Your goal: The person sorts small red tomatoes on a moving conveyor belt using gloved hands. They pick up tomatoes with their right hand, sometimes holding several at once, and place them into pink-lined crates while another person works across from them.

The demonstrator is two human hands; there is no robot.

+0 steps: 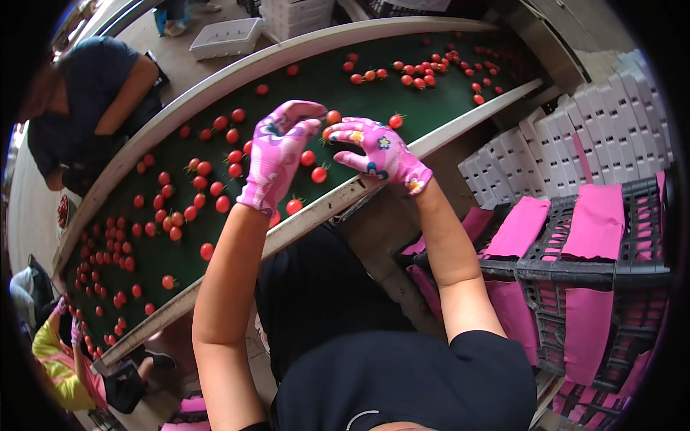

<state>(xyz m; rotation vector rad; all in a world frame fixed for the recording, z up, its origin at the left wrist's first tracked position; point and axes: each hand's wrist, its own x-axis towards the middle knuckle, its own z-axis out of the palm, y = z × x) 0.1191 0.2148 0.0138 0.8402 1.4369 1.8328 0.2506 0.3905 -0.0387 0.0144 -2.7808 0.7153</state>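
Both my hands wear pink gloves with a flower print and are over a green conveyor belt scattered with small red cherry tomatoes. My left hand is loosely curled, its fingers bent to the right with a narrow gap to the thumb; no tomato shows in it. To its right, my right hand reaches left, fingers stretched and thumb apart. A tomato peeks out at its fingertips, partly hidden; whether they touch it I cannot tell. Another orange-red tomato lies between the hands, and two more lie just below them.
A pale raised rail edges the belt on my side. At the right stand stacked white crates and black crates lined with pink sheets. A person works across the belt; another in yellow is at the far left end.
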